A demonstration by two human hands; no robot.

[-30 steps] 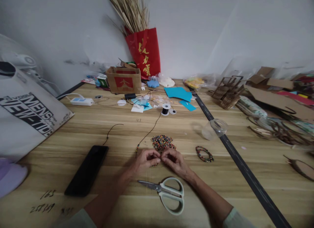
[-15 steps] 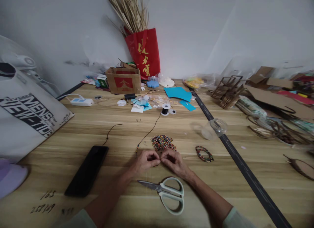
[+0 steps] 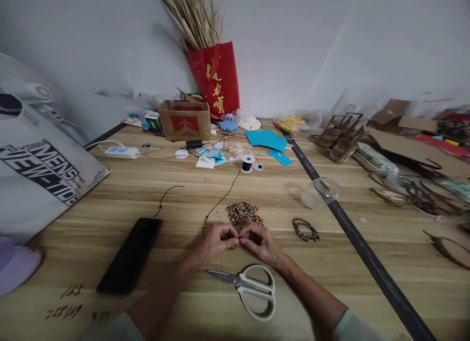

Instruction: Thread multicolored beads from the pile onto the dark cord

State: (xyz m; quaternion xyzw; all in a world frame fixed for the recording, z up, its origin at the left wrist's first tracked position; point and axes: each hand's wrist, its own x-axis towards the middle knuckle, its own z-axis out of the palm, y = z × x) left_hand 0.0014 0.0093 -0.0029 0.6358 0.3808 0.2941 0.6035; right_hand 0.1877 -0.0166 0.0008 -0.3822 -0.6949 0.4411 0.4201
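My left hand (image 3: 221, 238) is closed in a pinch on the black cord (image 3: 224, 196), which runs from a spool (image 3: 247, 163) and carries a few beads just beside this hand. Below its fingers a few more beads show. My right hand (image 3: 259, 240) is also pinched, its fingertips meeting those of the left; what lies between them is too small to make out. Right behind the hands lies a pile of small multicoloured beads (image 3: 243, 213). To the right rests a beaded bracelet (image 3: 306, 230). Scissors with pale green handles (image 3: 257, 292) lie in front of my wrists.
A black phone (image 3: 130, 255) lies to the left, with a short black cord (image 3: 164, 198) behind it. A clear plastic container (image 3: 320, 193) sits on the dark strip at right. Blue sheets (image 3: 266, 140), a cardboard box (image 3: 184, 121) and a red bag (image 3: 216, 79) stand farther back.
Both hands stay almost in place, fingertips still together; they have shifted only very slightly. Everything else lies as before.
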